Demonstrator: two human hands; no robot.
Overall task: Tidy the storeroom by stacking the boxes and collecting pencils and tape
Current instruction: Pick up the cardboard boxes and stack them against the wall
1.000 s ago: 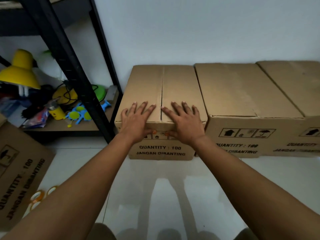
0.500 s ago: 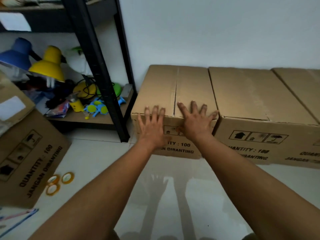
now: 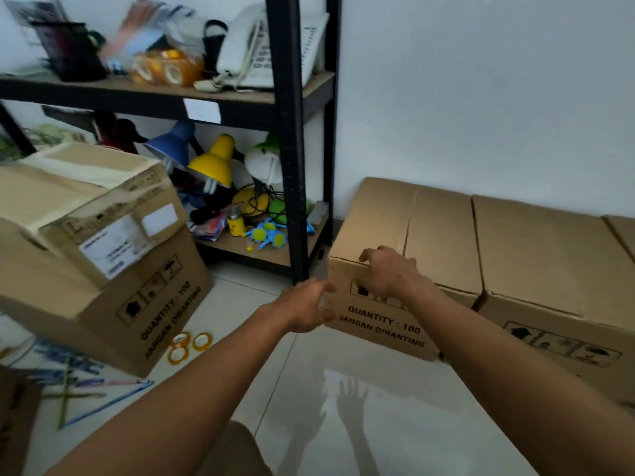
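White floor, wall behind. Left box [image 3: 405,262] against shelf post [image 3: 292,166] — my right hand [image 3: 388,273] hooks its top edge, left hand [image 3: 305,305] open at its corner — squaring, I judge.

both our forearms reach forward from the bottom of the view, bare to the elbow. our left hand [image 3: 307,306] is out ahead at the left, palm turned inward, fingers fairly straight and blurred, at the left front corner of a cardboard box [image 3: 436,231]; whether it touches we cannot tell. our right hand [image 3: 385,272] sits higher, back of the hand toward us, fingers curled over the box's top front edge, thumb on the front face. the right forearm runs in from the lower right, the left from lower centre.
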